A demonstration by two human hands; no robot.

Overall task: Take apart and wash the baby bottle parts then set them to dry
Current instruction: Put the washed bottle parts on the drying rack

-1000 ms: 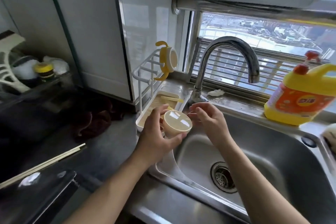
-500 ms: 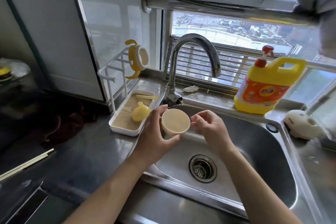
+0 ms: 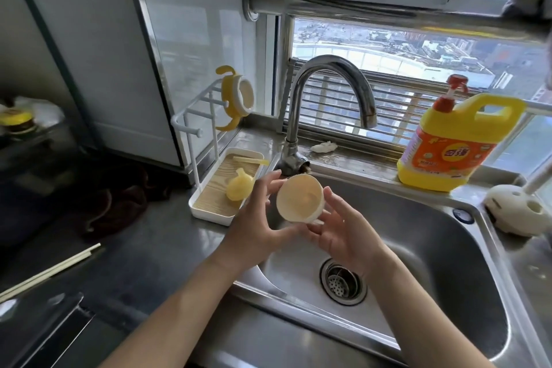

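Over the left part of the sink (image 3: 433, 248), near the centre of the frame, both hands hold a cream bottle body (image 3: 299, 199) with its open mouth tilted up toward the camera, probably so the inside can be checked or turned before rinsing. The left hand (image 3: 257, 218) has its grip closed on the bottle body from the left side, thumb and fingers (image 3: 270, 181) curled round the rim and wall; the right hand (image 3: 343, 230) cups it from below and the right with a looser, half-open grip, fingertips touching the base. Holding it above the basin likely keeps drips off the tabletop (image 3: 134, 263). The faucet (image 3: 331, 92) stands just behind the hands, and no water can be seen running from its spout. Left of centre, a white drying tray (image 3: 206, 212) sits beside the sink with a yellow nipple (image 3: 239, 188) and a pale straw-like piece (image 3: 249, 160) lying in it, and a yellow handled collar (image 3: 236, 98) hangs on the rack above, so these parts seem already set aside to dry. A yellow detergent jug (image 3: 457, 146) stands on the ledge at right. Whether the bottle's interior is wet or soapy is hard to make out, its underside is hidden by the right palm, and the white object at the right edge is cut off.
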